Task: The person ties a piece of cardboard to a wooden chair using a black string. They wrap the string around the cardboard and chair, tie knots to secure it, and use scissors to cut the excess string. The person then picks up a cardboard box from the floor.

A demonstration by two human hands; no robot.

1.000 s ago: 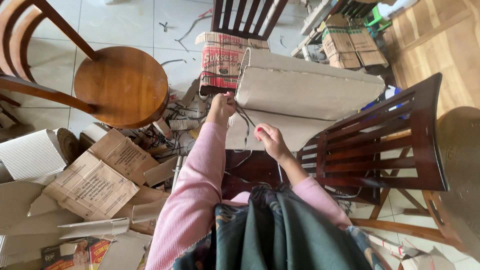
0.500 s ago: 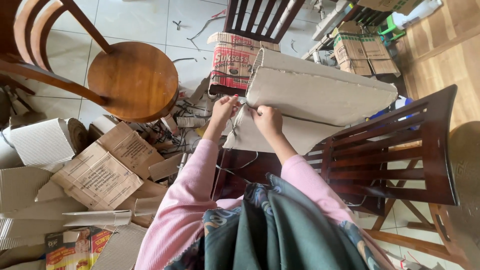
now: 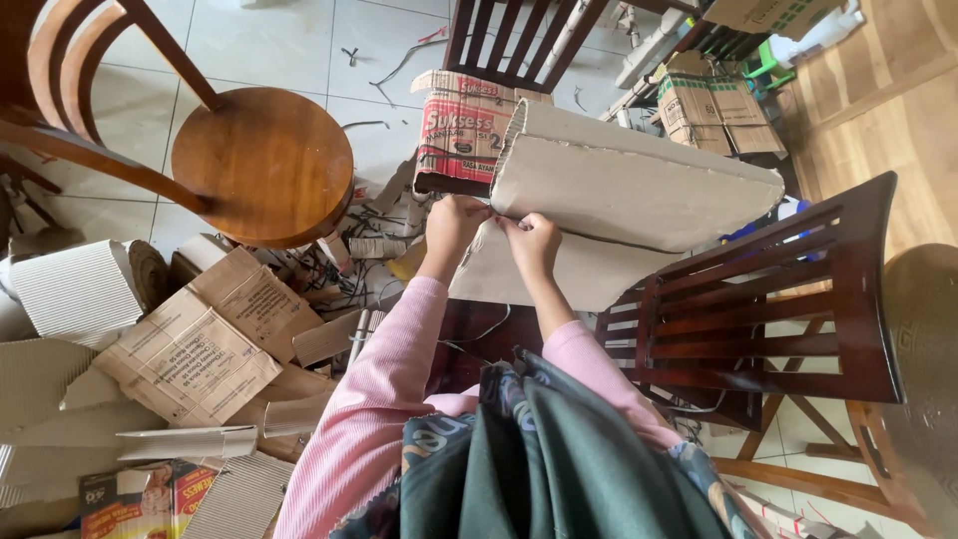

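Observation:
A large grey folded cardboard sheet (image 3: 639, 190) lies across a dark wooden chair (image 3: 778, 299) in front of me. My left hand (image 3: 454, 222) and my right hand (image 3: 532, 240) meet at the near left edge of the cardboard's fold, fingers pinched together there on the edge. A thin cord or wire seems to be between the fingers, but it is too small to be sure. Both arms are in pink sleeves, and a dark green cloth hangs below them.
A round wooden chair seat (image 3: 261, 165) stands at the left. Flattened brown boxes (image 3: 190, 349) and corrugated scraps pile on the tiled floor at lower left. A red printed carton (image 3: 469, 125) and another dark chair (image 3: 519, 40) sit beyond. More boxes (image 3: 714, 110) lie top right.
My right hand has moved up and left from the chair toward my left hand, and both now pinch the cardboard edge together. The view has shifted slightly.

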